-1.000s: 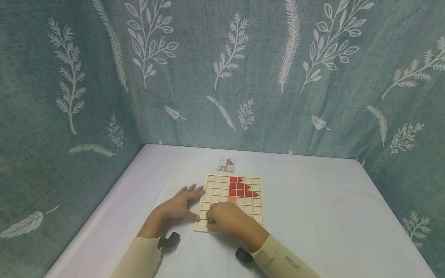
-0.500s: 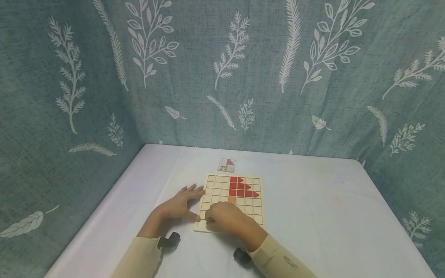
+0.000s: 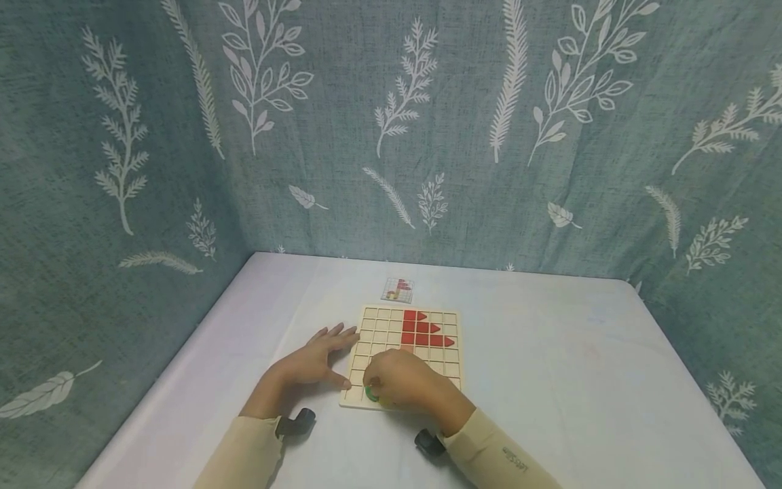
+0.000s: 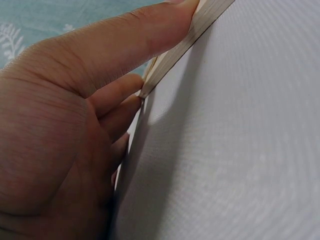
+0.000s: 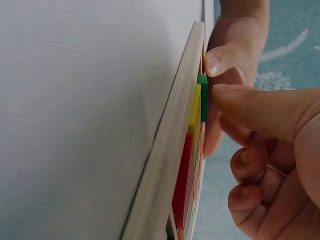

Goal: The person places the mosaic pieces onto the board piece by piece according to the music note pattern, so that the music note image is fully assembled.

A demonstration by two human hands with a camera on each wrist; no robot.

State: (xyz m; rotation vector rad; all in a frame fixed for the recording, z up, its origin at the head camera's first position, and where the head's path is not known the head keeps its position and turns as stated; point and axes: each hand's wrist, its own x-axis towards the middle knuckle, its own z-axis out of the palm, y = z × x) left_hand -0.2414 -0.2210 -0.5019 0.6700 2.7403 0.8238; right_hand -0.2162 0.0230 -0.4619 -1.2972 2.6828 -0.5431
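My right hand (image 3: 406, 380) bends over the lower left of a wooden grid board (image 3: 380, 337). Its thumb and forefinger are at a green block (image 5: 202, 98), which stands a little proud of the board in the right wrist view. In the head view the green block's rounded edge shows under the fingertips. A yellow block (image 5: 194, 110) and a red block (image 5: 183, 185) sit beside it, largely hidden by this hand in the head view. My left hand (image 3: 314, 360) lies spread at the board's left side, thumb and fingertips touching its edge.
Red blocks (image 3: 421, 339) form three arrow-ended rows on the board's upper part, with an orange block (image 3: 407, 349) under them. A small printed card (image 3: 398, 290) lies behind the board on the white tablecloth (image 3: 550, 367). Patterned curtains (image 3: 452, 136) enclose the table.
My right hand has shifted slightly to the right and its fingers have lifted a little, so more of the green block and some yellow show. The left hand stays in place.
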